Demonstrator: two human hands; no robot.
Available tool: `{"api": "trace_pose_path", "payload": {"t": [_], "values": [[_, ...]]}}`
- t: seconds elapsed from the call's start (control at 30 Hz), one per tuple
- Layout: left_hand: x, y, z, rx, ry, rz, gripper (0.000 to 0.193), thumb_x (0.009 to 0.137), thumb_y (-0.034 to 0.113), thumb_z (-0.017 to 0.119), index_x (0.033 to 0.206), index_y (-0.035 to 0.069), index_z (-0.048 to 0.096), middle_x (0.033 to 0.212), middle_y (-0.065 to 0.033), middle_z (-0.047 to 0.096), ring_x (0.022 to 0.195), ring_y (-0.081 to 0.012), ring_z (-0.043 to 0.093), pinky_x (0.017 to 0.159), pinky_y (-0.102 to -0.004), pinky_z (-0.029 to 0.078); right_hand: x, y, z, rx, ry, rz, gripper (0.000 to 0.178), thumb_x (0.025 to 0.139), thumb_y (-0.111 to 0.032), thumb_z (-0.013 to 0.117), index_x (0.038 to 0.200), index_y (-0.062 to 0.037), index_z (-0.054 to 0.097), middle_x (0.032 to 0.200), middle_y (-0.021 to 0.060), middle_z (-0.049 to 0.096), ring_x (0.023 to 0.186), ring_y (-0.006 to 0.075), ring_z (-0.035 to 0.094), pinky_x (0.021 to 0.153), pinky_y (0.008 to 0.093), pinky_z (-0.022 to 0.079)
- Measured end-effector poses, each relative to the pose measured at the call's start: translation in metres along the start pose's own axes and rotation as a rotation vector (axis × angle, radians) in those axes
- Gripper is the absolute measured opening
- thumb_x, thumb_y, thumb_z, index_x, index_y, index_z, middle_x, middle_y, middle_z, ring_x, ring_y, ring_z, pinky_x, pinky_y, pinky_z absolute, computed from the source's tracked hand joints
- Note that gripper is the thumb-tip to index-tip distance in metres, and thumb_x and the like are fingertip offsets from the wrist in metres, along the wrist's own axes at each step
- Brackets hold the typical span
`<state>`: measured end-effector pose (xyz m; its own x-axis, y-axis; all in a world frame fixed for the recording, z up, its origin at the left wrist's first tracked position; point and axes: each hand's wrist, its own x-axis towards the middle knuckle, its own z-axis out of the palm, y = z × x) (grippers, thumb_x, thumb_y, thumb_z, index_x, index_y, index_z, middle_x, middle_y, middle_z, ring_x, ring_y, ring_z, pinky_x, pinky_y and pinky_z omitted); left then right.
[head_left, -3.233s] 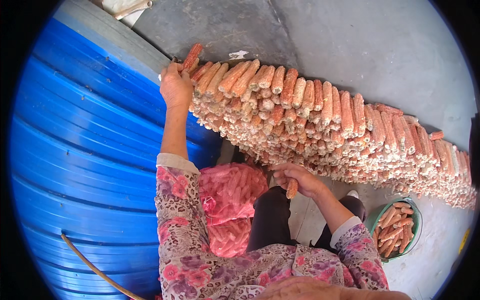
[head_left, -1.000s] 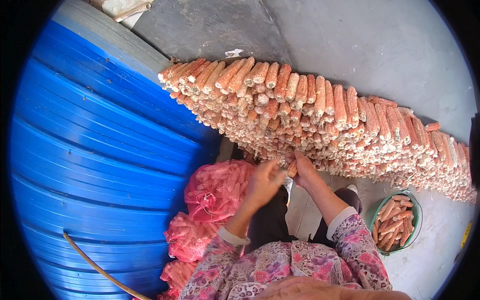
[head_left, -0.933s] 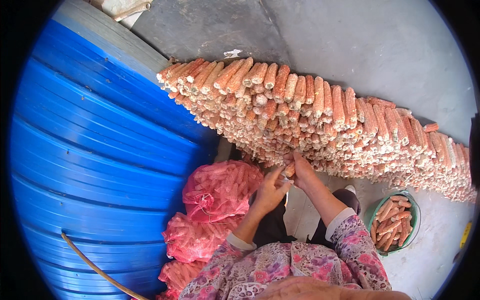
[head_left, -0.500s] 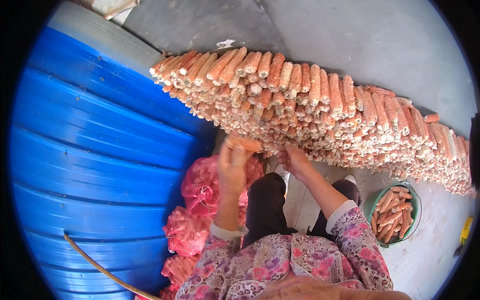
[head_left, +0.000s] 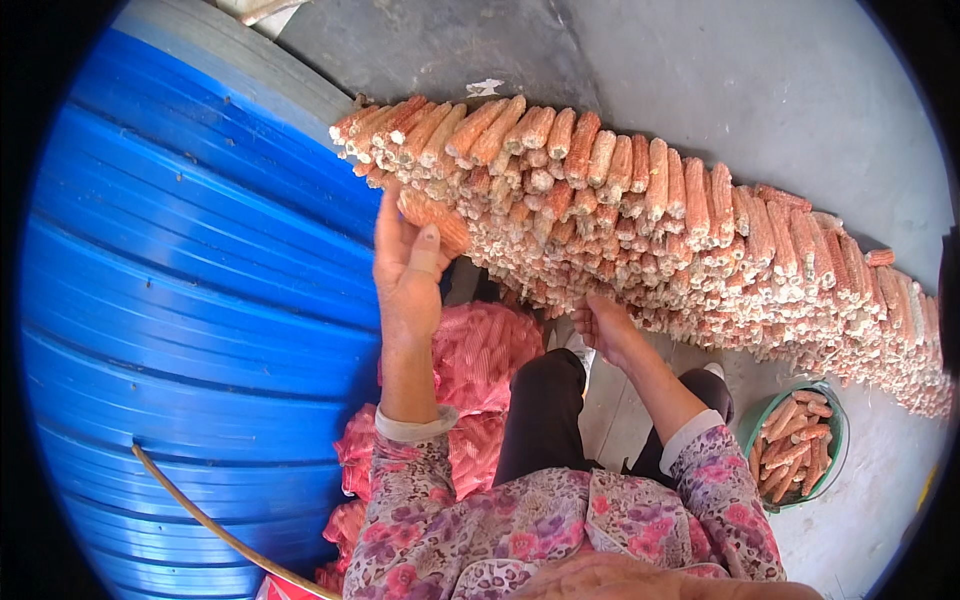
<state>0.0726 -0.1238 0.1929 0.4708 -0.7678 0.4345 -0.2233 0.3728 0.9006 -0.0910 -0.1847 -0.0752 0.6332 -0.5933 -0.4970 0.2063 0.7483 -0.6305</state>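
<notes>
A large stack of bare corn cobs (head_left: 640,230) lies ahead of me, most with their ends toward me. My left hand (head_left: 408,275) is raised at the stack's left end, its fingers and thumb closed around one reddish corn cob (head_left: 435,218). That cob is held close against the front face of the stack. Lower and further right, my right hand (head_left: 606,328) is at the bottom front of the stack with its fingers curled in. Whether anything is inside those fingers is hidden.
A blue corrugated metal sheet (head_left: 220,300) runs along the left, and a thin curved stick (head_left: 215,530) leans there. Pink mesh sacks (head_left: 485,350) stand by my left leg. On the right is a green bucket (head_left: 835,440) of cobs. A grey wall (head_left: 760,90) rises behind the stack.
My left hand has moved up, left and forward with its cob, from before my knees to the stack's left end. My right hand stays low at the stack. The view has shifted slightly.
</notes>
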Motion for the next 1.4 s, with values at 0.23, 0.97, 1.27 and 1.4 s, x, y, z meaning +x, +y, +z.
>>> {"api": "trace_pose_path", "payload": {"t": [0.23,0.97,1.27,1.4], "values": [[0.096,-0.013,-0.007,0.579,0.087,0.288,0.035,0.095,0.016,0.07,0.127,0.001,0.065,0.102,-0.0104,0.07,0.088,-0.0165,0.066,0.073,-0.0334,0.054,-0.001,-0.001,0.001,-0.025,0.016,-0.003,0.032,0.106,-0.042,0.049,0.101,-0.0141,0.064,0.086,-0.0048,0.063,0.071,0.008,0.061,0.066,0.026,0.051],[0.164,-0.032,0.009,1.35,-0.226,0.362,0.024,0.086,0.017,0.065,0.104,0.009,0.079,0.11,-0.0164,0.073,0.103,-0.0367,0.069,0.092,-0.0438,0.054,0.001,0.002,0.002,-0.028,-0.024,0.0,0.031,0.106,-0.04,0.052,0.105,-0.0114,0.065,0.09,-0.0029,0.065,0.074,0.0092,0.061,0.064,0.026,0.051],[0.179,-0.055,-0.007,1.351,-0.237,0.605,0.021,0.085,0.019,0.068,0.099,0.012,0.081,0.101,-0.0164,0.075,0.096,-0.0353,0.071,0.086,-0.043,0.055,0.008,0.005,0.021,-0.103,-0.005,-0.008,0.029,0.104,-0.038,0.053,0.096,-0.0116,0.064,0.085,-0.0012,0.064,0.07,0.0097,0.06,0.057,0.027,0.049],[0.199,-0.04,-0.003,1.121,-0.476,0.76,0.026,0.094,0.026,0.067,0.104,0.006,0.079,0.094,-0.0172,0.076,0.083,-0.0313,0.072,0.078,-0.0408,0.054,0.032,0.003,0.009,-0.17,-0.161,-0.212,0.029,0.101,-0.03,0.055,0.08,-0.0111,0.062,0.069,0.0015,0.059,0.048,0.0116,0.05,0.046,0.029,0.044]]}}
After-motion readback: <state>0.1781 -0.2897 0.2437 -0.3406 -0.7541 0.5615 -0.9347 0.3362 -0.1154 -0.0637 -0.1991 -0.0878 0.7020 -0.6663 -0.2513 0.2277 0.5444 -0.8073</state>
